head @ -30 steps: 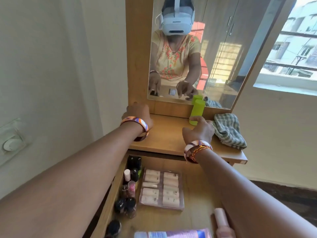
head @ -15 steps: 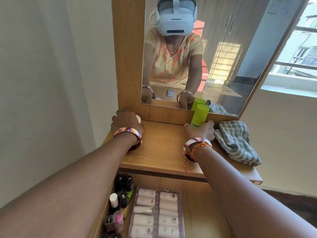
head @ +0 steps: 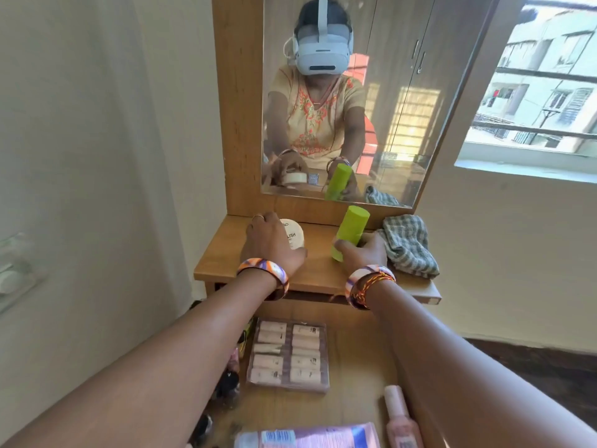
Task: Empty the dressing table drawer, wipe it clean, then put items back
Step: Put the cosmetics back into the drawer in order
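Note:
My left hand [head: 270,244] grips a round white jar [head: 293,235] at the back left of the dressing table top [head: 318,270]. Around a green cylindrical bottle [head: 350,231], my right hand [head: 365,253] is closed, and the bottle leans to the right just off the top. Below the top, the open drawer [head: 355,376] holds a clear box of pale tubes [head: 288,354], small dark bottles [head: 227,379] along its left side, a pink bottle [head: 400,418] and a lilac tube [head: 307,436].
A grey checked cloth [head: 408,244] lies bunched at the right end of the table top, next to my right hand. A mirror [head: 349,98] stands behind the top. A wall is at the left, a window [head: 542,92] at the right.
Both hands drew back from the mirror a little. The white jar is now visible in my left hand, and my right hand has tilted the green bottle.

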### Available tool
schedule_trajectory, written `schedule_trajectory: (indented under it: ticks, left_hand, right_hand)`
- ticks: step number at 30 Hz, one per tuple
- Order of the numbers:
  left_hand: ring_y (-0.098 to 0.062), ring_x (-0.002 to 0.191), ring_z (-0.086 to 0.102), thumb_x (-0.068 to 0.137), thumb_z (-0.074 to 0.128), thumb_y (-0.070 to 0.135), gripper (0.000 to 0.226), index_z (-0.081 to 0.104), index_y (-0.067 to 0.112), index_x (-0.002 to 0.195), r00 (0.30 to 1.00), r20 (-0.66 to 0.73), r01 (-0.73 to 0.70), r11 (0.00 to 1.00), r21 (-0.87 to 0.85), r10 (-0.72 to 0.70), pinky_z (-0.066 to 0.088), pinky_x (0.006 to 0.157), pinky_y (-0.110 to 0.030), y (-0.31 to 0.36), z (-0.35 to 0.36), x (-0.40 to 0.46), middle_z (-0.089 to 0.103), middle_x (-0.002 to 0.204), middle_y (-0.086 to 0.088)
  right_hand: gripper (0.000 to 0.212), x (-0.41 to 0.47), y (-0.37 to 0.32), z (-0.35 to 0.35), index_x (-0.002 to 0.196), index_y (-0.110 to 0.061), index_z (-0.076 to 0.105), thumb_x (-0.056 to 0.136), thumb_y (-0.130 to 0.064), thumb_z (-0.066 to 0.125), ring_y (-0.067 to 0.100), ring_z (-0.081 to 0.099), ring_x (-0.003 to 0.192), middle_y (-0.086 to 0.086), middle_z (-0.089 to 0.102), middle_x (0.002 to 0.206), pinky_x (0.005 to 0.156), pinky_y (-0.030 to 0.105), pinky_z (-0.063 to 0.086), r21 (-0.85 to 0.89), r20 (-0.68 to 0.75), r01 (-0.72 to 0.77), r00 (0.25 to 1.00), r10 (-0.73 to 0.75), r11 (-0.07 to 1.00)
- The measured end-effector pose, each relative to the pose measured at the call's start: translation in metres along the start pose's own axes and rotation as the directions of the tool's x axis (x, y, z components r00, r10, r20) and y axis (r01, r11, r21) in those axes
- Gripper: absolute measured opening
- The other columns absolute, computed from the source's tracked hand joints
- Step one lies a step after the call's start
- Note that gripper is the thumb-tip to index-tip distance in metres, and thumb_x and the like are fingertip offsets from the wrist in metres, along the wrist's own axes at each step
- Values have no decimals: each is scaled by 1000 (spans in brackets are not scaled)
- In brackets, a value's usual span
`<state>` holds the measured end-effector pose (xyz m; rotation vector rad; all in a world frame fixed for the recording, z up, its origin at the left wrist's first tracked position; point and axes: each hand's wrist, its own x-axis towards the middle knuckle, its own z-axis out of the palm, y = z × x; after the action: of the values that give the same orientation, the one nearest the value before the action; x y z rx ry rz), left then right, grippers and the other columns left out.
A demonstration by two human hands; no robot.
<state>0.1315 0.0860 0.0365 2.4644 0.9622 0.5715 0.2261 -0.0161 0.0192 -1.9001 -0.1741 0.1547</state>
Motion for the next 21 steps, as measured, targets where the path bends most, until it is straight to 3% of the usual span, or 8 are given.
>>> schedule_trajectory:
  ticks: [4, 6, 8, 11, 15, 19, 21]
  left_hand:
    - [-33, 115, 50, 69, 74, 33, 67, 47, 12, 126, 997, 42, -69, 997, -41, 71, 46, 95, -36, 11, -5, -37, 41, 128, -13]
    - [-32, 111, 54, 68, 76, 33, 66, 48, 18, 126, 989, 82, -121, 991, -58, 125, 47, 91, -34, 14, -7, -56, 41, 127, -11]
    - [-30, 109, 55, 69, 76, 35, 68, 48, 21, 129, 976, 138, -160, 985, -67, 168, 48, 90, -33, 15, -8, -73, 43, 125, -10]
    - [-27, 109, 55, 70, 74, 37, 66, 49, 23, 129, 949, 231, -208, 977, -54, 215, 50, 90, -33, 16, -4, -93, 44, 124, -7]
    - [-26, 110, 56, 70, 74, 37, 68, 48, 20, 131, 900, 385, -243, 968, 56, 203, 51, 88, -31, 17, 15, -108, 50, 126, -7]
    - [-27, 111, 55, 69, 77, 35, 67, 51, 12, 126, 871, 464, -247, 961, 127, 162, 49, 90, -33, 22, 38, -112, 51, 124, -8]
    - [-28, 113, 55, 69, 77, 34, 66, 51, 11, 125, 861, 484, -254, 956, 148, 153, 48, 91, -34, 25, 49, -112, 49, 125, -9]
  right_hand:
    - [26, -29, 3, -26, 98, -14, 61, 74, -21, 70, 22, 59, 83, 4, 63, 90, 81, 40, 51, 41, 129, 65, 989, -70, 997]
    - [10, -41, 7, -42, 81, -20, 62, 74, -19, 69, 21, 58, 75, 5, 65, 83, 74, 39, 52, 42, 197, 71, 977, -77, 997]
    - [10, -51, 13, -59, 75, -20, 61, 73, -15, 70, 20, 57, 68, 5, 63, 77, 62, 33, 49, 43, 245, 70, 966, -79, 997]
    - [20, -60, 27, -80, 85, -13, 62, 69, -12, 74, 21, 58, 71, 7, 62, 80, 58, 29, 48, -85, 273, 64, 961, -38, 994]
    - [40, -67, 48, -93, 95, -13, 61, 60, -8, 79, 25, 61, 84, 11, 64, 95, 74, 37, 54, -326, 266, 53, 963, 37, 944]
    - [68, -68, 61, -99, 127, -12, 53, 65, -5, 78, 26, 57, 109, 11, 60, 117, 82, 28, 46, -470, 218, 88, 976, 19, 878]
    - [68, -68, 66, -99, 130, -15, 50, 67, -5, 76, 28, 56, 112, 12, 59, 121, 85, 29, 46, -490, 207, 100, 978, 5, 866]
